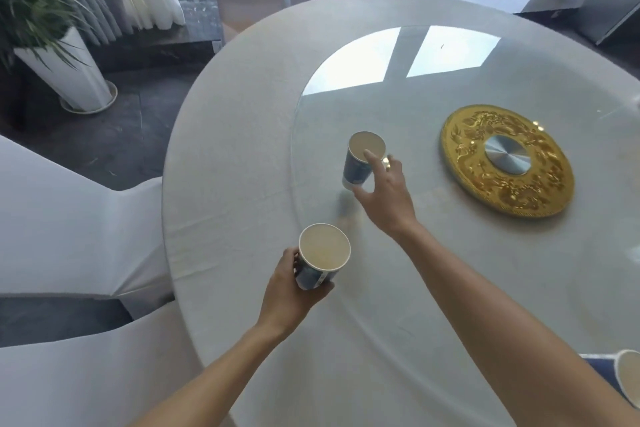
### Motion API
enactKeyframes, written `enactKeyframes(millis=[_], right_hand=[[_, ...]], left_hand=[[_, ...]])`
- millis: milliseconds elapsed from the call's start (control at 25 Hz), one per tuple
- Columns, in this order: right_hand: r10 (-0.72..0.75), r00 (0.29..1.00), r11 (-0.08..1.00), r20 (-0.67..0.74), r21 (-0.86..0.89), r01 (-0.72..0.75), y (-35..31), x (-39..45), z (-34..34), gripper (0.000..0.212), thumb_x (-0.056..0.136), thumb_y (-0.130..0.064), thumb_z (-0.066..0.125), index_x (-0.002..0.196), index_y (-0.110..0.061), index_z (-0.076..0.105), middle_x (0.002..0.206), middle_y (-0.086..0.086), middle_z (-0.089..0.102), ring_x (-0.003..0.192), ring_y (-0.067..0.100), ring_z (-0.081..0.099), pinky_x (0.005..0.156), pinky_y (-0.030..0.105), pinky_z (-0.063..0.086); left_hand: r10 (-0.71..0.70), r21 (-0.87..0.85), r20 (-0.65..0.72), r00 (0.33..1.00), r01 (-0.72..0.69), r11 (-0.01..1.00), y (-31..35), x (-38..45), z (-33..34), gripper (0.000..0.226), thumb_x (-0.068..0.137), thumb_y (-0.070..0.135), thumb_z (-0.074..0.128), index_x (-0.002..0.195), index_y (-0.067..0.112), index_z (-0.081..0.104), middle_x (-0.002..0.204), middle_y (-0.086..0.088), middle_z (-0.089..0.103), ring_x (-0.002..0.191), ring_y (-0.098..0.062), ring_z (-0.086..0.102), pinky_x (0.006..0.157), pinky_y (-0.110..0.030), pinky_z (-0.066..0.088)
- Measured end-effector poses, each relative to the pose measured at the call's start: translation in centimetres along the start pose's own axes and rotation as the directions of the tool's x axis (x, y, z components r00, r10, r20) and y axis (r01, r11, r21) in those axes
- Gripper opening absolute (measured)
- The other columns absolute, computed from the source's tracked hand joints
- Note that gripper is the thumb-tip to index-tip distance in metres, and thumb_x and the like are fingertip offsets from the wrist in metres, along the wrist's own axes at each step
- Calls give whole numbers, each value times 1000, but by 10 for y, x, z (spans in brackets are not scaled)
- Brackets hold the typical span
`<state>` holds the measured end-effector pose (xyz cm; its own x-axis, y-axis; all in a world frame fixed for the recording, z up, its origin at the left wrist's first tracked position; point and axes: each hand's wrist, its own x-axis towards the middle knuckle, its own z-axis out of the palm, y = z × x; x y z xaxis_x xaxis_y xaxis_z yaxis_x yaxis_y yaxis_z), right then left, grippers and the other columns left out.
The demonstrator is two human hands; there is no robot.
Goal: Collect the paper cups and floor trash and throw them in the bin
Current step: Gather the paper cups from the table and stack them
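My left hand [289,298] is wrapped around a blue-patterned paper cup [320,262], held upright above the near edge of the round table [242,135]. Farther in, my right hand [386,191] pinches a second blue paper cup [360,163] by its rim and side, one finger inside the mouth. That cup is tilted and lifted a little off the glass turntable [381,270]. A third blue cup [623,376] lies on its side at the right edge of the frame. No bin is in view.
A gold dragon-patterned disc [507,161] sits at the turntable's centre. White-covered chairs [69,225] stand left of the table. A potted plant in a tall white vase [69,69] stands on the dark floor at the far left. Windows lie behind.
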<state>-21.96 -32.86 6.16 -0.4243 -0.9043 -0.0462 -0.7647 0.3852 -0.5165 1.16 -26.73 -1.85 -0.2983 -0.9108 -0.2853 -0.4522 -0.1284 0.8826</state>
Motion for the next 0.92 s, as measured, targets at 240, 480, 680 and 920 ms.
enactKeyframes(millis=[240,480,680,920], right_hand=[[43,997,964,64,-263,-25,1,53,24,32,99,-19,55,131,-14,59,155,6,46,144,39,30,103,49,42],[13,997,988,-79,-155,-25,21,26,17,18,105,-18,44,97,-8,57,100,13,65,99,39,55,70,42,46],[169,950,978,-263,162,-129,35,-30,-35,11,108,-20,43,108,-13,51,96,12,67,83,32,61,69,45,51],[235,924,942,-301,305,-140,57,-120,-76,7,106,-17,52,108,-12,55,95,4,67,81,23,60,66,35,46]], left_hand=[[-28,-39,61,998,30,999,3,32,-10,62,68,35,91,117,34,54,118,17,63,106,7,60,83,-22,53],[-53,-1,94,994,53,999,12,39,-11,63,66,41,90,118,33,55,114,14,57,102,1,61,75,-22,53],[-19,71,158,987,8,997,18,37,2,65,69,38,89,126,27,56,111,11,52,96,2,59,76,-21,50],[39,92,239,970,-62,994,30,20,38,68,66,40,91,126,27,60,111,6,58,95,1,61,73,-18,48]])
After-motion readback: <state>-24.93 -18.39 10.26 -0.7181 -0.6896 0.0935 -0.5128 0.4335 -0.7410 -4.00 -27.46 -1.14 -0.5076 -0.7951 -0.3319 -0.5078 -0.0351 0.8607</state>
